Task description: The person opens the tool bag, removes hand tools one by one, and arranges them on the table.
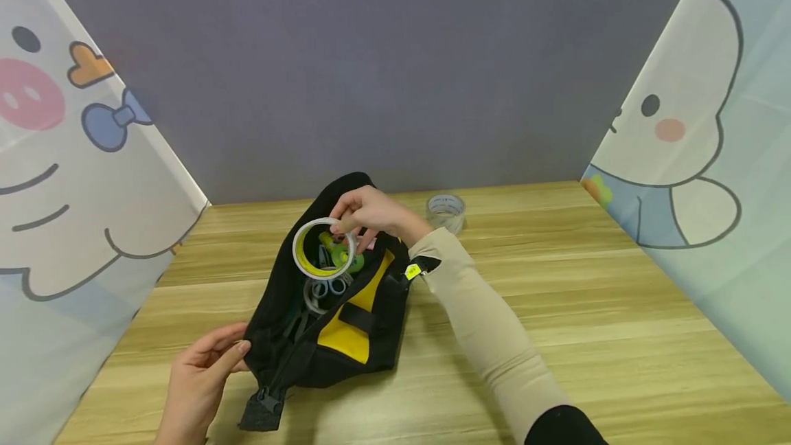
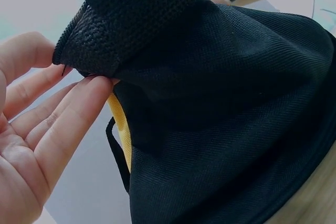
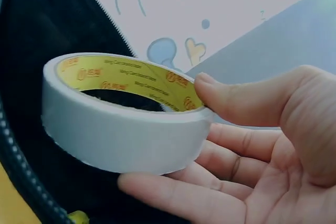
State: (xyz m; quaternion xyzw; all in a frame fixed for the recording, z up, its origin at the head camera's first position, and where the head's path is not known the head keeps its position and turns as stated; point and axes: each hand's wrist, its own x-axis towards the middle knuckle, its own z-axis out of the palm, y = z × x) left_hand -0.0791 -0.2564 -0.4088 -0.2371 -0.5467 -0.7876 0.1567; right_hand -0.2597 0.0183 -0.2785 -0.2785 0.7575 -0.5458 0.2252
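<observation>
A black tool bag [image 1: 309, 362] with yellow panels lies unzipped on the table. My right hand [image 1: 373, 215] is over its opening and pinches a roll of white tape [image 3: 126, 140] by the rim. The roll has a yellow printed inner core and appears as a ring in the head view. At the bag's near end my left hand [image 1: 204, 376] pinches the black fabric edge between thumb and fingers. Inside the bag I see scissors handles [image 1: 336, 286], a green round item [image 1: 341, 256] and other partly hidden things.
Behind the bag to the right, a roll of clear tape [image 1: 446, 208] sits on the wooden table [image 1: 556, 280]. A grey panel [image 1: 395, 74] rises at the back. Cartoon-printed cloths stand at the left [image 1: 74, 177] and right [image 1: 692, 122].
</observation>
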